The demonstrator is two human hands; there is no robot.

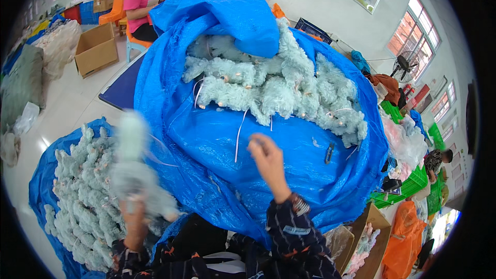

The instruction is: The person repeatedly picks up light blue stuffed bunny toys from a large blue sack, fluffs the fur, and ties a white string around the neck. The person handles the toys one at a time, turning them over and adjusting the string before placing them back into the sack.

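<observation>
Head view: gripping a blurred mint-green plush toy (135, 175), projecting forward from the closed left hand (134, 221), with right hand (268, 161) half-open, apparently empty. Probably light, soft; best grasped around the body.

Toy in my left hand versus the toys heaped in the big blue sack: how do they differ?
The held toy is off the pile, in your left hand; the heaped toys lie in the big blue sack.
The held toy is blurred; the heaped toys show more clearly.
Both the held toy and heaped toys are pale blue-green and fluffy.
</observation>
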